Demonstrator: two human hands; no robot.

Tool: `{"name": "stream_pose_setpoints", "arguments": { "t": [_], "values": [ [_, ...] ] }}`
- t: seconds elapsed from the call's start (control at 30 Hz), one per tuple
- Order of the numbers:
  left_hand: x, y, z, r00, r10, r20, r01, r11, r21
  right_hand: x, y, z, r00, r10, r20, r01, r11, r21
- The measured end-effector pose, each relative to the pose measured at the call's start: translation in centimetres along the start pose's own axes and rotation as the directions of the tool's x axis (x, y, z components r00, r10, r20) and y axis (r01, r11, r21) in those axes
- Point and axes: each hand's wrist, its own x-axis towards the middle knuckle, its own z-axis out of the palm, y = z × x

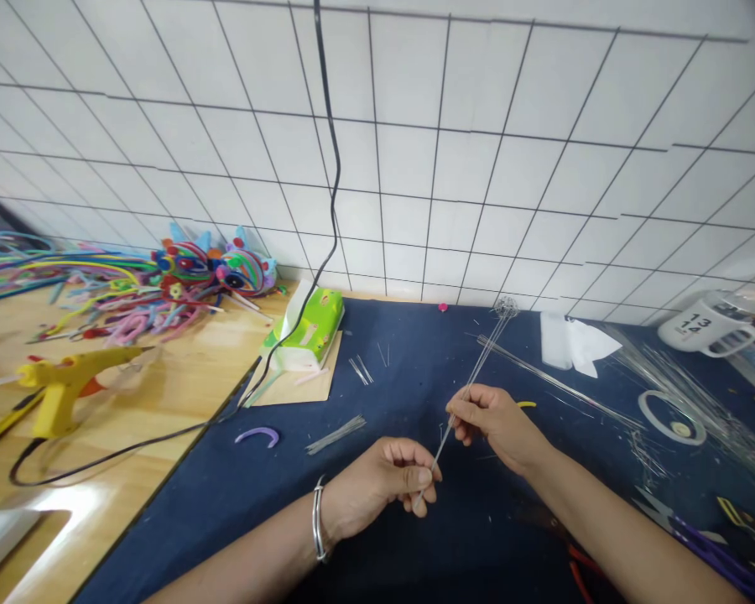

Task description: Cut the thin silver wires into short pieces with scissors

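Note:
Between my hands runs a thin bundle of wires (pixel 486 351), slanting up and away to the right. Its far end spreads into a small round tangle of wire loops (pixel 507 308). My left hand (pixel 398 480), with a silver bangle at the wrist, pinches the near end of the bundle. Higher up the same wires, my right hand (pixel 487 419) grips them between thumb and fingers. To the left of my hands, a short stack of cut wires (pixel 335 434) lies on the dark blue mat (pixel 226 528). A few loose wire pieces (pixel 361 370) rest farther back.
A yellow glue gun (pixel 69 382) and its black cord lie left, near colourful pipe cleaners (pixel 138 315). A green tissue pack (pixel 311 323) stands behind. Right are long wires (pixel 692 394), a tape roll (pixel 672 417), a white mug (pixel 705 325) and purple-handled scissors (pixel 708 545).

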Motion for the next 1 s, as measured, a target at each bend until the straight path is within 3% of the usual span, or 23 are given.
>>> {"name": "stream_pose_setpoints", "arguments": {
  "t": [0.3,0.6,0.83,1.0],
  "values": [
    [-0.2,0.3,0.0,1.000,0.012,0.003,-0.012,0.992,0.128,0.8,0.7,0.3,0.998,0.014,-0.069,-0.028,0.977,-0.211],
    [-0.2,0.5,-0.9,1.000,0.018,0.014,-0.020,0.987,0.159,1.2,0.7,1.0,0.997,0.052,-0.063,-0.068,0.953,-0.294],
    [-0.1,0.2,-0.9,1.000,-0.001,0.015,0.000,0.998,0.070,1.0,0.2,1.2,0.994,0.108,-0.010,-0.108,0.967,-0.232],
    [0.1,0.1,-0.9,1.000,0.004,-0.028,-0.004,1.000,-0.012,-0.9,0.3,0.4,0.989,0.143,-0.021,-0.144,0.955,-0.261]
  ]
}}
